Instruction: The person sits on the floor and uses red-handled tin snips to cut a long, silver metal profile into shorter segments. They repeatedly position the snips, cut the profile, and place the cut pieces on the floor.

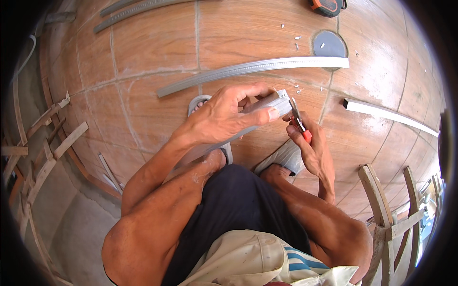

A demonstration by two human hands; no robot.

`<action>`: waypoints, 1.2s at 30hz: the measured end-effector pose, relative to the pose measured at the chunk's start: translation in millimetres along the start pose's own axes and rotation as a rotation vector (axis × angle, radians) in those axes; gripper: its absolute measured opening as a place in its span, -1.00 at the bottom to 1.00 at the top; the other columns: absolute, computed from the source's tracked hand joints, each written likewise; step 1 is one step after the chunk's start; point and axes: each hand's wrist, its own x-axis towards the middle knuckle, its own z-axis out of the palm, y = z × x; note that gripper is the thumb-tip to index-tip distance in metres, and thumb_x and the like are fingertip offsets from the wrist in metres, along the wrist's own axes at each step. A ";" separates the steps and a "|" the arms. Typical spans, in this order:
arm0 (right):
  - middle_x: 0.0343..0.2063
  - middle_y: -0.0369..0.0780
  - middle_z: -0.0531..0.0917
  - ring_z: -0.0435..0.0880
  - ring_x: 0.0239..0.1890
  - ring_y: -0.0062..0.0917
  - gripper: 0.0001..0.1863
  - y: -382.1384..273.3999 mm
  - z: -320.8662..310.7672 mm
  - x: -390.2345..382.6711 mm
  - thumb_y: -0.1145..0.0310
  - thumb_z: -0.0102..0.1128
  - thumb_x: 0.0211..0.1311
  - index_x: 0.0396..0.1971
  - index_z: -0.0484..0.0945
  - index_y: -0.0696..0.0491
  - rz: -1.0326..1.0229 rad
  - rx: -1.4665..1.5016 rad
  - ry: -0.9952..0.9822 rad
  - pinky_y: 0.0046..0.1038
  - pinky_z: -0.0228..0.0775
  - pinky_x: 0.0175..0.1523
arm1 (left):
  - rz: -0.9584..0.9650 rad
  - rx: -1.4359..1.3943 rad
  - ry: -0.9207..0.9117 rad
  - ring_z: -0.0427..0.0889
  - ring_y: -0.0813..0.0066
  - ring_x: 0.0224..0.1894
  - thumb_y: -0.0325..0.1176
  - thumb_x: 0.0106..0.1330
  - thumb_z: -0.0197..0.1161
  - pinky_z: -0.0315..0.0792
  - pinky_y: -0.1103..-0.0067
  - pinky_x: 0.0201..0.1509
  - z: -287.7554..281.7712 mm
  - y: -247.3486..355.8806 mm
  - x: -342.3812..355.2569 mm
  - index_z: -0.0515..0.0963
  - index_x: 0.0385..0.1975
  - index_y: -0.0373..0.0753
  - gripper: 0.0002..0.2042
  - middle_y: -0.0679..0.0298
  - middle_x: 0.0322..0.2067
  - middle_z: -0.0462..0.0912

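Observation:
My left hand (224, 117) is wrapped round a grey metal channel (281, 102), its thumb along the near side and its fingers over the far side. The channel's end points to the right, and its length runs back beneath my left forearm. In my right hand (312, 148) are red-handled cutting pliers (296, 117), closed round the grips. Their jaws are at the channel's end; whether they bite into the metal cannot be made out. Just beyond my hands, a ridged metal channel (253, 67) lies across the tiled floor (248, 38).
A white rectangular tube (386, 114) lies at right. An orange-and-black tape measure (327, 6) and more metal strips (143, 10) are at the far side. Small metal scraps surround a round grey disc (330, 44). Wooden frames stand at left (45, 176) and right (381, 209).

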 end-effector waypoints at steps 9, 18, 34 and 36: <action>-0.34 0.01 0.73 0.70 -0.27 -0.17 -0.70 2.5 2.7 0.3 0.27 0.28 0.48 0.01 0.65 0.19 -0.071 -0.044 0.028 -0.21 0.50 -0.04 | -0.121 -0.029 -0.043 0.64 0.55 -0.34 0.07 0.37 0.49 0.48 0.56 -0.32 -0.7 5.4 -2.3 0.61 0.27 -0.34 -0.35 0.23 -0.35 0.68; -0.43 -0.01 0.71 0.68 -0.35 -0.16 -0.77 -1.8 3.2 1.2 0.31 0.25 0.47 -0.12 0.64 0.19 -0.016 -0.073 0.030 -0.20 0.50 -0.11 | -0.093 0.049 0.022 0.44 0.56 -0.43 0.23 0.32 0.45 0.39 0.49 -0.32 2.1 3.8 -2.1 0.71 0.16 -0.37 -0.28 0.25 -0.36 0.69; -0.59 -0.03 0.57 0.52 -0.51 -0.26 -0.75 5.3 6.6 2.4 0.29 0.26 0.43 -0.25 0.63 0.21 -0.029 -0.070 0.086 -0.21 0.41 -0.25 | 0.036 0.067 0.073 0.41 0.56 -0.43 0.16 0.36 0.45 0.37 0.51 -0.34 9.4 -7.1 -0.8 0.71 0.11 -0.38 -0.35 0.27 -0.31 0.71; -0.61 -0.05 0.54 0.48 -0.54 -0.31 -0.75 8.2 7.4 1.9 0.30 0.26 0.41 -0.27 0.63 0.22 -0.033 -0.069 0.100 -0.23 0.39 -0.28 | 0.063 0.066 0.069 0.41 0.56 -0.43 0.14 0.37 0.45 0.37 0.51 -0.34 10.0 -7.2 -0.5 0.71 0.11 -0.38 -0.37 0.27 -0.32 0.70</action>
